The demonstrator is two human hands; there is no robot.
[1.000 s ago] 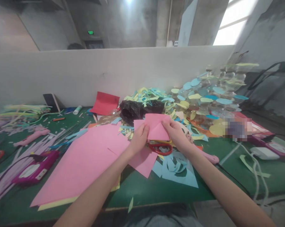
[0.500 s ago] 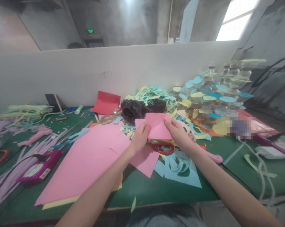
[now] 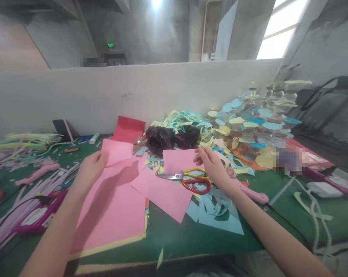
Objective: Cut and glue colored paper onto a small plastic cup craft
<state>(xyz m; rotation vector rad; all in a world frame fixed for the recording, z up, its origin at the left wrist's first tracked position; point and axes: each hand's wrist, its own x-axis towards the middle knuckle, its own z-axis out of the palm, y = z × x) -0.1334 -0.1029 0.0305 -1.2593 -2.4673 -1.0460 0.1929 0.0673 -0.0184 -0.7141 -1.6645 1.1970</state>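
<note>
My left hand (image 3: 94,167) pinches a small folded pink paper (image 3: 119,153) by its left edge, above a large pink sheet (image 3: 113,211). My right hand (image 3: 210,163) is raised over the yellow and red handles of the scissors (image 3: 197,185); its fingers are loosely curled and apart, with nothing seen in them. The scissors lie with blades to the left on two smaller pink pieces, one behind (image 3: 178,159) and one in front (image 3: 165,194). Cut blue paper (image 3: 225,221) rests below my right wrist.
A black plastic bag (image 3: 160,138) sits before a heap of blue and yellow scraps (image 3: 182,117). Clear bottles with paper discs (image 3: 272,125) stand at right. Pink glue guns lie at left (image 3: 38,173) and right (image 3: 254,193), with cords on the green table (image 3: 199,244).
My left hand has moved left with the pink paper. My right hand has let go of it and stays near the scissors, now more visible. The large pink sheet appears shifted.
</note>
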